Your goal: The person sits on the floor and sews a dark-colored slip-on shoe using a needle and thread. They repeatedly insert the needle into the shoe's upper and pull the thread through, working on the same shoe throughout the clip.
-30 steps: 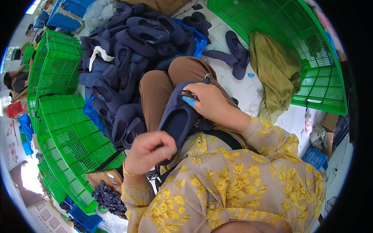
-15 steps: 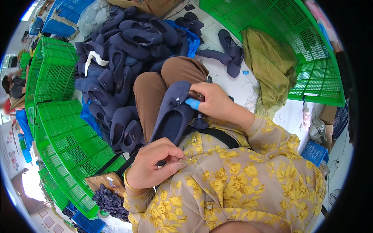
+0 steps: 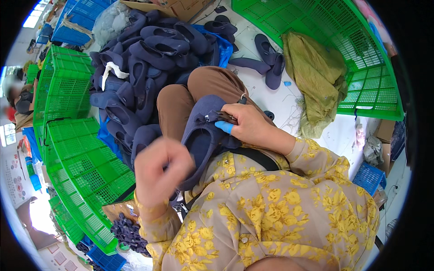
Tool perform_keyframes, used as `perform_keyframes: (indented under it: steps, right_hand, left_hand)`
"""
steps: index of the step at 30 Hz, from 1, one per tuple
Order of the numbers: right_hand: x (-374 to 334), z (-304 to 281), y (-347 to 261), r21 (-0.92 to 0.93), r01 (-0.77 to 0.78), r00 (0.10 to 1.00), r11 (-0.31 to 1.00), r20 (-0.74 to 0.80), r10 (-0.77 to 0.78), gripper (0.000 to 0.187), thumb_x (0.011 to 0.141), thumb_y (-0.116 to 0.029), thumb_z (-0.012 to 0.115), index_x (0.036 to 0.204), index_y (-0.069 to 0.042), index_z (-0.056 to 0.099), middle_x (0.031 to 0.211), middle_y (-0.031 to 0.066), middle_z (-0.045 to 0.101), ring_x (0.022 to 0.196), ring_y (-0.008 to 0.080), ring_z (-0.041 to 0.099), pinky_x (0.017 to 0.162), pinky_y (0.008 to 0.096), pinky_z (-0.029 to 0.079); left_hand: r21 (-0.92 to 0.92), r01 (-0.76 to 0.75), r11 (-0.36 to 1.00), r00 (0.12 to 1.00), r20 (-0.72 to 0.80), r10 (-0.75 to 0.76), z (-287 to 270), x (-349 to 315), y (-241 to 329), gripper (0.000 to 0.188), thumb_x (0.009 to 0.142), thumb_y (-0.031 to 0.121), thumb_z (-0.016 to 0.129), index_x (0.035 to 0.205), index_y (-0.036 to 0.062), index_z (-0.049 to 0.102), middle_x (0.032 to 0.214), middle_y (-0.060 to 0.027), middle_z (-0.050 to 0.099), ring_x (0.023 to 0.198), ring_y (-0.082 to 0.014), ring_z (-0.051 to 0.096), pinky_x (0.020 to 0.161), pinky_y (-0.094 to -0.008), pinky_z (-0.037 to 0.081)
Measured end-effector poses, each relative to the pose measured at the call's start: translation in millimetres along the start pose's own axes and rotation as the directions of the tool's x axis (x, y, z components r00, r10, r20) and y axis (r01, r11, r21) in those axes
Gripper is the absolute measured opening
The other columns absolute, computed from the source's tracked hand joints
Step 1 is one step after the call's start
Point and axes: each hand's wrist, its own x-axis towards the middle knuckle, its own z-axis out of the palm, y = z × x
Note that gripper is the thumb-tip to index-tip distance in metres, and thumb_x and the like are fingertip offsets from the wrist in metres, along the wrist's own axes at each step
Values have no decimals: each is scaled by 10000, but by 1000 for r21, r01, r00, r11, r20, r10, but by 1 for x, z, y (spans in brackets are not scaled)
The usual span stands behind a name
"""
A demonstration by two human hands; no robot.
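Observation:
A dark navy slip-on shoe [image 3: 204,131] rests tilted on my lap, its opening toward me and its toe pointing away. A small shiny ornament [image 3: 209,118] sits at the front of its opening. My right hand [image 3: 253,126], with a blue cover on one finger, closes on a small dark tool [image 3: 229,118] whose kind I cannot make out, right at the ornament. My left hand [image 3: 162,169] is raised beside the shoe's heel, blurred by motion. Its fingers look curled together in a pinch; what they hold is not visible.
A heap of navy shoes [image 3: 158,45] lies ahead and left, with a white strip [image 3: 113,72] on it. Green crates [image 3: 86,167] stand left, another green crate [image 3: 366,58] right. Shoes [image 3: 271,58] and an olive cloth [image 3: 312,81] lie on the floor. Dark ornaments [image 3: 129,232] pile at lower left.
My left hand has moved up and away from my chest to the left of the shoe. The right hand stays at the ornament, with the tool dipped slightly lower.

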Motion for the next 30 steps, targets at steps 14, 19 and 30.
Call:
perform_keyframes:
  steps: [14, 19, 30]
  right_hand:
    - [-31, -32, -17, 404, -181, 983, 897, 60, 172, 103, 996, -132, 522, 1033, -39, 543, 909, 31, 571, 793, 135, 530, 725, 283, 431]
    - [-57, -53, 3, 843, -231, 939, 486, 61, 339, 75, 994, -116, 544, 1042, -61, 562, 765, -18, 473, 579, 47, 363, 539, 220, 312]
    - [-88, -63, 16, 845, -323, 848, 426, 59, 526, 112, 992, -111, 541, 1056, -32, 587, 667, -45, 407, 524, 49, 323, 500, 235, 306]
  left_hand:
    - [-251, 396, 883, 894, -115, -434, 29, 44, -82, 58, 922, 70, 647, 929, 28, 608, 738, 13, 608, 642, -36, 547, 583, -176, 427]
    - [-311, 324, 893, 917, -130, -378, 31, 42, -87, 173, 897, -10, 611, 1050, 40, 546, 741, 32, 574, 672, -35, 537, 607, -182, 417]
    - [-434, 263, 862, 929, -127, -348, 61, 41, -81, 157, 905, -13, 590, 1048, 42, 555, 741, 36, 550, 688, -32, 501, 640, -177, 396]
